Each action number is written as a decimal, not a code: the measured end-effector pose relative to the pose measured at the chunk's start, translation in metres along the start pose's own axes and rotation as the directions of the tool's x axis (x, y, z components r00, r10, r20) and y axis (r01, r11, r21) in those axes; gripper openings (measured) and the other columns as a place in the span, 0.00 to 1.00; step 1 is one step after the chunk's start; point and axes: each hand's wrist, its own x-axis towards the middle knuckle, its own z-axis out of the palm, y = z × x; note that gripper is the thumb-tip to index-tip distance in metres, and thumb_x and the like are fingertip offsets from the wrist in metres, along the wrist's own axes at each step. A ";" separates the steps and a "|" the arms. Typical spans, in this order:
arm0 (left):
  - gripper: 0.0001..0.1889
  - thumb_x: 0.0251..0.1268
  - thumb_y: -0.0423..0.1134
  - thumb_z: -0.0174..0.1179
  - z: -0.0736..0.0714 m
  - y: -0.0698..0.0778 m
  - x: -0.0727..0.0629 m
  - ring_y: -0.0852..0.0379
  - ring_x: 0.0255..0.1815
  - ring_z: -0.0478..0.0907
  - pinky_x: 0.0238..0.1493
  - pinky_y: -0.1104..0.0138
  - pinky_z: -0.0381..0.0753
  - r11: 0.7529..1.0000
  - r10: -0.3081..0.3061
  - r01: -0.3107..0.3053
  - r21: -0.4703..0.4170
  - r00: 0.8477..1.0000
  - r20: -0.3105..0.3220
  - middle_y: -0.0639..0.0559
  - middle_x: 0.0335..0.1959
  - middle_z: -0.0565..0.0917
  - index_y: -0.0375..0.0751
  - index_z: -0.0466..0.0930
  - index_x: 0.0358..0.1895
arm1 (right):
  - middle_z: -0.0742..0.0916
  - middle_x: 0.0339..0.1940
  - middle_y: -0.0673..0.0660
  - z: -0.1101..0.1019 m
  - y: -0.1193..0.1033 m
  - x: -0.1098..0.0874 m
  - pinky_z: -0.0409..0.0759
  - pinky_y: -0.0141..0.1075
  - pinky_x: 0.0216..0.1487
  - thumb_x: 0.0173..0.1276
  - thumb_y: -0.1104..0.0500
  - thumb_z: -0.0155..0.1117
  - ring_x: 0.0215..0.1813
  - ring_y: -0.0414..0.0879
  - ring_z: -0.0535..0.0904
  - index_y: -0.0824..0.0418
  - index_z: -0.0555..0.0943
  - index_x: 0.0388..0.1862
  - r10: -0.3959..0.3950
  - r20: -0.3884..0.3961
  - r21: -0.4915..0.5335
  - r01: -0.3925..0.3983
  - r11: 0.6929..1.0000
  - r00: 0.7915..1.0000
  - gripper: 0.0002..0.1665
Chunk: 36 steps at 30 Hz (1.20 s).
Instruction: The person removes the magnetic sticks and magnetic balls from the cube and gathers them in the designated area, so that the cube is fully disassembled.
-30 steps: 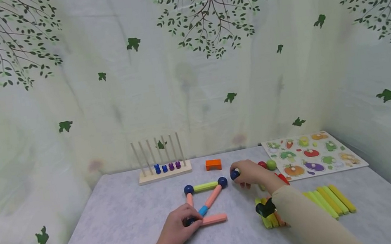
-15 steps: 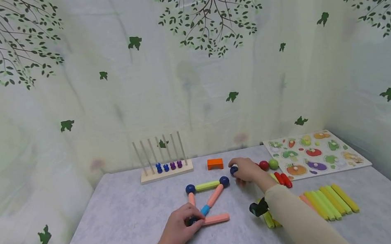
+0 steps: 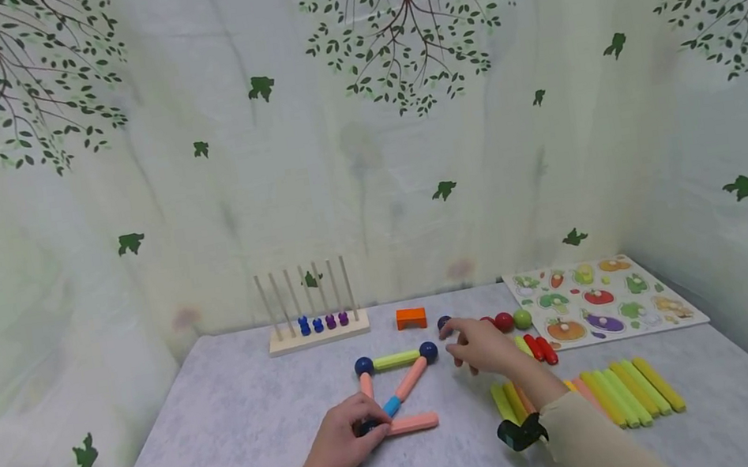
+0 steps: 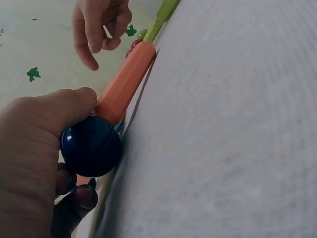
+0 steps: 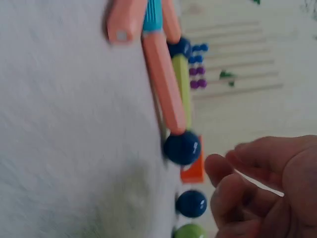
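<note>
My left hand (image 3: 348, 436) grips a dark blue ball (image 4: 91, 146) at the near corner of a figure made of sticks and balls. From that ball a salmon-pink stick (image 3: 413, 423) points right, and a stick with a blue middle (image 3: 392, 406) runs up to a far blue ball (image 3: 428, 351). A yellow-green stick (image 3: 396, 360) joins that ball to another blue ball (image 3: 364, 366). My right hand (image 3: 483, 346) hovers over the table, fingers loosely bent around nothing. Just beyond its fingertips lies a loose blue ball (image 3: 444, 322), also seen in the right wrist view.
Red and green balls (image 3: 522, 319) and short red sticks (image 3: 545, 350) lie right of my right hand. Nearer are rows of yellow and green sticks (image 3: 626, 393). A vegetable puzzle board (image 3: 645, 323), an orange block (image 3: 411, 318) and a peg bead rack (image 3: 320, 340) stand at the back.
My right hand has let go of the blue ball, which now lies at the back of the table, and has drawn back toward me. The left hand keeps its place.
</note>
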 end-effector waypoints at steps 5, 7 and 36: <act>0.04 0.64 0.47 0.68 -0.001 0.000 0.001 0.68 0.28 0.71 0.30 0.73 0.74 1.000 0.016 -0.016 -0.004 1.000 -0.007 0.65 0.33 0.81 0.54 0.87 0.36 | 0.84 0.31 0.51 0.015 -0.010 -0.027 0.77 0.35 0.28 0.72 0.57 0.64 0.22 0.45 0.77 0.55 0.81 0.53 -0.156 0.134 0.032 0.153 0.988 0.979 0.13; 0.03 0.64 0.47 0.68 -0.001 -0.001 0.001 0.68 0.28 0.71 0.30 0.73 0.73 1.000 0.015 -0.015 -0.009 1.000 -0.006 0.65 0.34 0.81 0.55 0.87 0.36 | 0.83 0.34 0.49 0.023 -0.014 -0.034 0.77 0.35 0.29 0.71 0.57 0.66 0.24 0.43 0.77 0.54 0.82 0.53 -0.204 0.191 0.036 0.201 0.979 0.960 0.13; 0.02 0.67 0.42 0.66 -0.001 0.001 0.002 0.68 0.30 0.71 0.32 0.73 0.73 0.997 -0.022 0.028 -0.071 0.996 0.090 0.60 0.37 0.83 0.54 0.87 0.39 | 0.79 0.33 0.40 0.061 -0.030 -0.053 0.71 0.28 0.36 0.70 0.53 0.66 0.32 0.34 0.71 0.45 0.86 0.48 -0.273 0.244 -0.287 0.338 0.896 0.931 0.09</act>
